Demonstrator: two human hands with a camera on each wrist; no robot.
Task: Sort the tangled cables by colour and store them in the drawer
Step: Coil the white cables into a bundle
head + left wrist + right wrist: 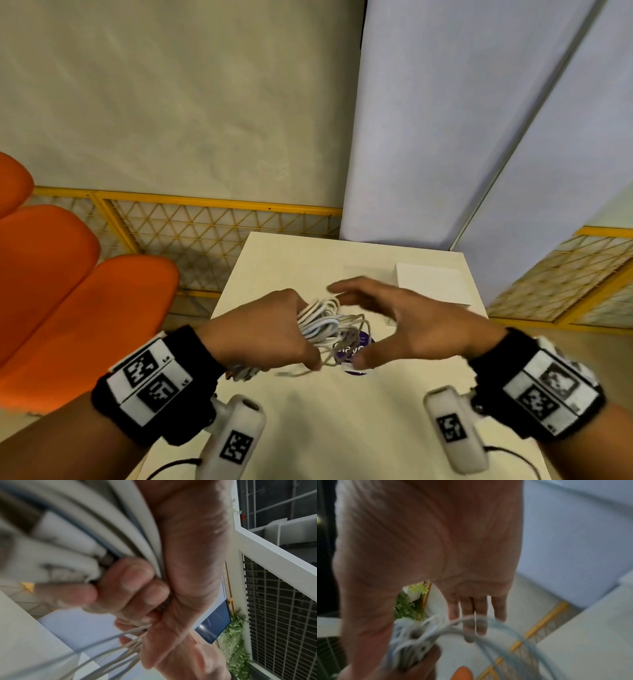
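A bundle of white cables (322, 322), with a pale blue strand among them, is held above the small white table (342, 411). My left hand (270, 329) grips the bundle, fingers curled round the thick cables (82, 531) in the left wrist view. My right hand (394, 318) hovers just right of the bundle with its fingers (477, 615) spread and straight, holding nothing. The loops (436, 630) pass in front of those fingers; contact is unclear. No drawer is in view.
A purple round label (352, 346) lies on the table under the cables. A white box (431, 284) sits at the table's back right. Orange chair pads (68, 301) stand to the left. A yellow mesh fence (219, 233) runs behind.
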